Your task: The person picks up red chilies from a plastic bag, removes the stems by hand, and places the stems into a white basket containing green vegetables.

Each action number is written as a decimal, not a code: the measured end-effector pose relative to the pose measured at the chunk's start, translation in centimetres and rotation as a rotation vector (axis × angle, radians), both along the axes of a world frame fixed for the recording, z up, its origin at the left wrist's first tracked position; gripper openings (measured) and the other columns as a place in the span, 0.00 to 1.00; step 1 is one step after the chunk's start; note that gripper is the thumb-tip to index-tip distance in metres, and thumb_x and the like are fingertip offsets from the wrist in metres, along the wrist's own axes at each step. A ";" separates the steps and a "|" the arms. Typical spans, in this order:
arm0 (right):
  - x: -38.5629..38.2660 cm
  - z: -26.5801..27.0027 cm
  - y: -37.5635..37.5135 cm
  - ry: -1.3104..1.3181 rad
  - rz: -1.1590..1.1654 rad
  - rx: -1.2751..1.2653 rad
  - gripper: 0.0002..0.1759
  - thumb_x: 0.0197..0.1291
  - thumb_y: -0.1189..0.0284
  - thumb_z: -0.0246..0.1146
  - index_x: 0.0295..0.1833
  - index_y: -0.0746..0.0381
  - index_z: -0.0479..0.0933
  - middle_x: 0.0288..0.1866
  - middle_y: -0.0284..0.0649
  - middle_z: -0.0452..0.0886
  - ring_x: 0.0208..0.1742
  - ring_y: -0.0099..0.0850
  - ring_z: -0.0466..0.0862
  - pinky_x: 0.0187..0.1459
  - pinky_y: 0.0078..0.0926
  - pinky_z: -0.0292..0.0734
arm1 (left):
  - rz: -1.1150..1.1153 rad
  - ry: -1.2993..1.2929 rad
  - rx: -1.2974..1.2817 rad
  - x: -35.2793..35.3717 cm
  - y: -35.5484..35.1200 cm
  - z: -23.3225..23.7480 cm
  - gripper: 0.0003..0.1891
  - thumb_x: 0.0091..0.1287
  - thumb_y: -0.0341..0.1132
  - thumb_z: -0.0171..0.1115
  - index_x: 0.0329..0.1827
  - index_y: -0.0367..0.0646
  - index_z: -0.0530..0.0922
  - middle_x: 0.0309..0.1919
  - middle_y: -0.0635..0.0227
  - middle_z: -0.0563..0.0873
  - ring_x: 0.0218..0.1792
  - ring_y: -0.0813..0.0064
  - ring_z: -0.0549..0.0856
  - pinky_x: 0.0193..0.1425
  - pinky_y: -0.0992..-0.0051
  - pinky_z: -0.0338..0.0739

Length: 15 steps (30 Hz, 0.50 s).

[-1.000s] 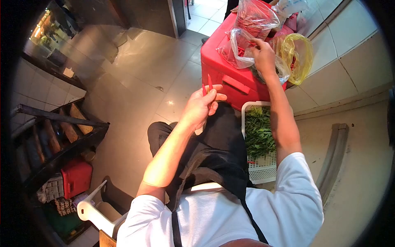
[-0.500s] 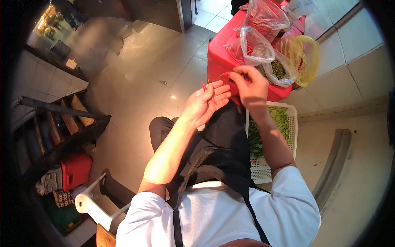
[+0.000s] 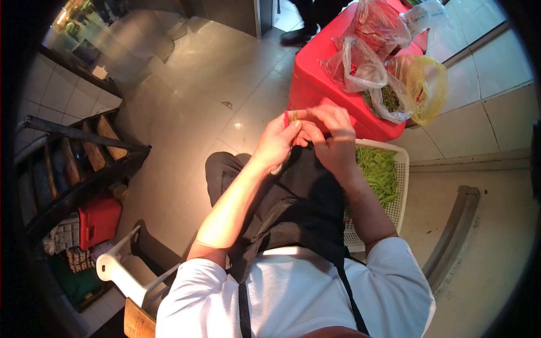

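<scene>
The left hand (image 3: 274,143) holds at least 1 red chilli (image 3: 286,118) upright between thumb and fingers, its body partly covered. The right hand (image 3: 335,141) is brought in against it with fingers bent; blur and overlap prevent telling what, if anything, it pinches.

Both hands, 2 in count, are above the black apron (image 3: 298,188). Room for moving: floor extends on the left side; on the right, the right forearm passes over the near edge of the basket (image 3: 401,186), and the red container (image 3: 315,62) stands just beyond the fingers, its rounded corner facing them.

Counted on the container: 1 yellow bag (image 3: 433,84) and at least 3 transparent bags, namely 1 with red contents (image 3: 378,28), 1 open-mouthed in front (image 3: 369,79) and 1 with green contents (image 3: 401,116). Basket: 1, white, perforated, holding green leaves (image 3: 376,169).

Materials: bags thin, crumpled, glossy; container smooth and box-shaped; leaves slender and loosely heaped; floor (image 3: 180,112) tiled, with a sheen; wall (image 3: 510,104) of pale rectangular tiles.
</scene>
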State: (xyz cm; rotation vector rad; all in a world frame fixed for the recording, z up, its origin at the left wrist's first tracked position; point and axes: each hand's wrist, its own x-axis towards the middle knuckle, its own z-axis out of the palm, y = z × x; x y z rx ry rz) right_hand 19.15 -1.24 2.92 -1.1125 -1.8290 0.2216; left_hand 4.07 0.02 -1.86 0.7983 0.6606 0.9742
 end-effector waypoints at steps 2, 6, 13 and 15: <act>0.1 1.4 0.8 -0.086 0.030 -0.047 0.15 0.49 0.73 0.69 0.44 0.65 0.81 0.45 0.46 0.79 0.45 0.43 0.78 0.48 0.36 0.75 | -0.085 0.162 0.135 -0.3 -0.6 0.9 0.10 0.77 0.31 0.48 0.54 0.37 0.74 0.38 0.66 0.83 0.36 0.78 0.82 0.42 0.79 0.77; 1.0 0.9 1.8 -0.054 0.297 -0.303 0.10 0.51 0.75 0.69 0.39 0.66 0.80 0.43 0.43 0.81 0.45 0.38 0.81 0.46 0.32 0.77 | -0.195 0.232 0.213 -0.1 -0.6 -0.3 0.10 0.77 0.31 0.47 0.54 0.38 0.74 0.38 0.65 0.83 0.36 0.79 0.81 0.41 0.79 0.77; 2.5 0.1 1.4 0.011 -0.146 0.085 0.06 0.51 0.75 0.68 0.36 0.61 0.81 0.34 0.39 0.81 0.38 0.39 0.80 0.41 0.34 0.74 | 0.052 -0.403 -0.342 2.0 -0.8 0.0 0.16 0.78 0.37 0.48 0.60 0.36 0.69 0.52 0.54 0.81 0.48 0.66 0.84 0.53 0.68 0.80; 2.4 -1.5 0.2 -0.083 -0.139 0.093 0.07 0.49 0.76 0.69 0.36 0.62 0.82 0.35 0.39 0.82 0.38 0.39 0.81 0.42 0.36 0.75 | 0.049 -0.493 -0.312 2.9 -0.6 -0.4 0.16 0.78 0.37 0.47 0.61 0.36 0.69 0.54 0.53 0.80 0.54 0.63 0.82 0.60 0.65 0.78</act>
